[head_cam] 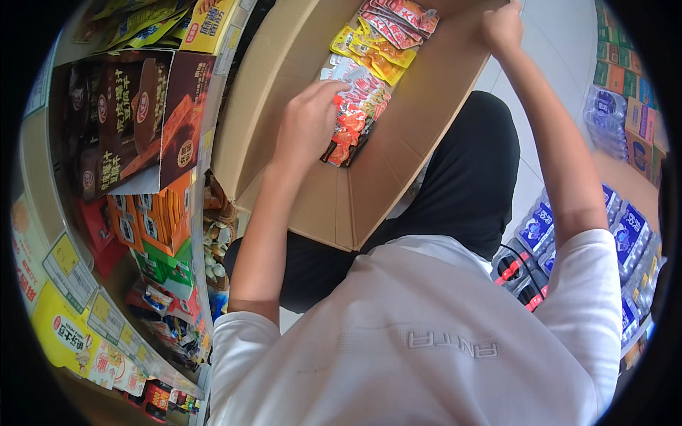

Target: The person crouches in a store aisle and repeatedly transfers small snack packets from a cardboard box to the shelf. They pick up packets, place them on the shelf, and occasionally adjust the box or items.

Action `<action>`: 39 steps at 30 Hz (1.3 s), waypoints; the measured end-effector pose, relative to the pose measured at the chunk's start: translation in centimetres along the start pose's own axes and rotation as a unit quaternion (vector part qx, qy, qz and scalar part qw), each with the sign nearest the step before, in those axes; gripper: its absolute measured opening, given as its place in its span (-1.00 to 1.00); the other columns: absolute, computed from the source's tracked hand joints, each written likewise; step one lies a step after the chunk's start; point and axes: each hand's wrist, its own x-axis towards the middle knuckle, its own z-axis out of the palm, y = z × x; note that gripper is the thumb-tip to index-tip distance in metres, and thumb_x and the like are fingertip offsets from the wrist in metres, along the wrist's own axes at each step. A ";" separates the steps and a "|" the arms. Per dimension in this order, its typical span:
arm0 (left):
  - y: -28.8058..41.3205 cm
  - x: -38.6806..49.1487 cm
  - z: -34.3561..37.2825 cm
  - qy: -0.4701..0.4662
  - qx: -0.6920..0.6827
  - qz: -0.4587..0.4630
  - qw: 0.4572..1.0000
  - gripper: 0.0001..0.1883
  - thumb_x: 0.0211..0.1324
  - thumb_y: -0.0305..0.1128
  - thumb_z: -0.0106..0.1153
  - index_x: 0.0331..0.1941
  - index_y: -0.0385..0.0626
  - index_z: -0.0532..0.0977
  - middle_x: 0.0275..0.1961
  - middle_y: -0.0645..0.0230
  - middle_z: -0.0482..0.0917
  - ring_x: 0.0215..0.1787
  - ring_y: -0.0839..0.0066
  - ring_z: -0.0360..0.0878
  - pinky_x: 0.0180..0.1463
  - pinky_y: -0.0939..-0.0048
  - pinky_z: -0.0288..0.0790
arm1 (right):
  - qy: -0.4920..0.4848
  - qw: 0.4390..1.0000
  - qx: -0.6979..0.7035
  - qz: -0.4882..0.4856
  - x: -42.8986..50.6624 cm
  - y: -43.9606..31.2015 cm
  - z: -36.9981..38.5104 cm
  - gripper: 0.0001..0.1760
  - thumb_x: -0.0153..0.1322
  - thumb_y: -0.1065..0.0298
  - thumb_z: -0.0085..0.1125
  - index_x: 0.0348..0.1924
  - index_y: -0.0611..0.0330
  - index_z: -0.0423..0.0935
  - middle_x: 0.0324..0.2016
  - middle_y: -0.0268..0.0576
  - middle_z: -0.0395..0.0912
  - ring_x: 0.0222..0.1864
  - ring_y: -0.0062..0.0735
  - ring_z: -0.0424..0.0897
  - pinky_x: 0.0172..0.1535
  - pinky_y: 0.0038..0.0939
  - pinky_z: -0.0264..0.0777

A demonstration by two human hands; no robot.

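Observation:
An open cardboard box (394,175) lies tilted before me, leaning over my legs. My right hand (503,31) grips its upper right rim. Inside the box, my left hand (308,125) is over the snack packets, fingertips at the red packets (349,125) and the white-and-pink packets (356,80). Whether it pinches one is hidden by the hand. Farther up lie yellow packets (375,48), then a fanned stack of red-and-white packets (397,21). Dark packets (341,154) show at the near end of the row.
To the left, a store shelf holds a brown display carton (184,117), orange snack packets (160,218) and price tags (66,263). On the right stand shrink-wrapped bottles (538,223), red-capped dark bottles (514,271) and stacked cartons (642,133) on the tiled floor (549,80).

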 end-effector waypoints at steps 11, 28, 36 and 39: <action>-17.2 -1.0 9.2 -0.428 0.196 -0.291 0.833 -0.65 0.42 -0.53 0.05 0.20 -0.16 0.64 0.28 -0.04 0.66 0.34 0.01 0.64 0.37 0.07 0.53 | -0.003 1.000 -0.024 -0.001 -1.0 -2.0 -1.6 -0.29 0.46 0.57 -0.09 0.51 0.26 0.13 0.11 0.48 0.60 0.20 0.43 0.60 0.29 0.13 0.46; -16.7 -3.6 12.0 -0.473 0.349 -0.242 0.772 -0.70 0.45 -0.39 0.09 0.13 -0.08 0.69 0.29 0.13 0.69 0.26 0.18 0.73 0.30 0.10 0.63 | -0.008 0.997 -0.049 0.057 -0.9 -2.5 -1.3 -0.35 0.50 0.52 -0.10 0.48 0.32 0.13 0.04 0.51 0.62 0.13 0.50 0.62 0.24 0.18 0.47; -11.7 -0.4 7.6 -0.375 0.182 -0.165 0.894 -0.84 0.26 -0.50 0.26 -0.10 -0.23 0.66 -0.06 -0.08 0.74 -0.02 -0.07 0.75 0.01 0.05 0.61 | -0.055 0.994 -0.062 0.068 -2.1 -4.7 -2.7 -0.33 0.44 0.37 0.15 0.36 0.49 0.23 0.11 0.53 0.60 0.21 0.47 0.60 0.28 0.07 0.51; -2.9 1.2 1.9 -0.296 0.115 -0.096 0.943 -0.84 0.18 -0.54 0.37 -0.16 -0.28 0.66 -0.22 -0.07 0.73 -0.09 -0.07 0.74 -0.03 0.05 0.55 | -0.047 0.995 -0.073 0.049 -1.7 -3.3 -3.1 -0.29 0.44 0.38 0.20 0.39 0.43 0.16 0.11 0.51 0.61 0.17 0.43 0.64 0.26 0.07 0.55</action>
